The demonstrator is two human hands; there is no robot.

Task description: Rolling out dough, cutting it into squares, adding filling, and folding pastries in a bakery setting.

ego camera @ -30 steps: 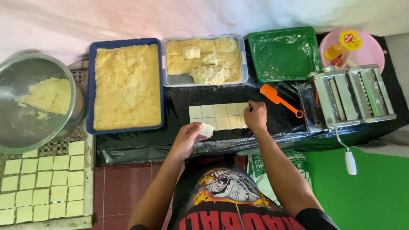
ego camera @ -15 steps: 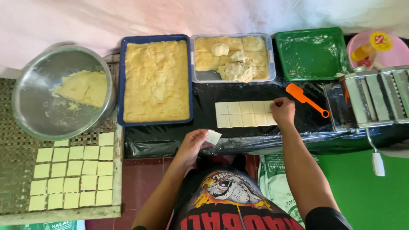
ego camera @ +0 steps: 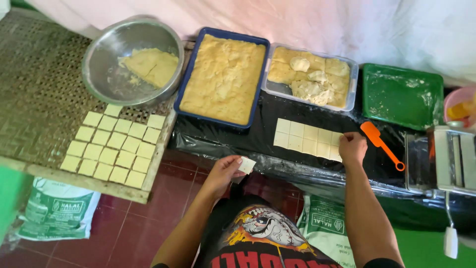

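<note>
1. Woven tray (ego camera: 34,99) at far left carries a grid of cut dough squares (ego camera: 115,146), beside a steel bowl (ego camera: 133,62).
2. Left hand (ego camera: 224,173) holds one loose dough square (ego camera: 246,165), fingers pinched on it, over the floor; the tray lies to its left, nearer this hand.
3. Scored dough sheet (ego camera: 308,140) lies on the black plastic sheet (ego camera: 238,136), long axis left-right.
4. Right hand (ego camera: 352,148) rests on the sheet's right end, fingers curled together.

Pale dough square (ego camera: 246,165) pinched in air; cut dough sheet (ego camera: 307,139) flat on black plastic.
</note>
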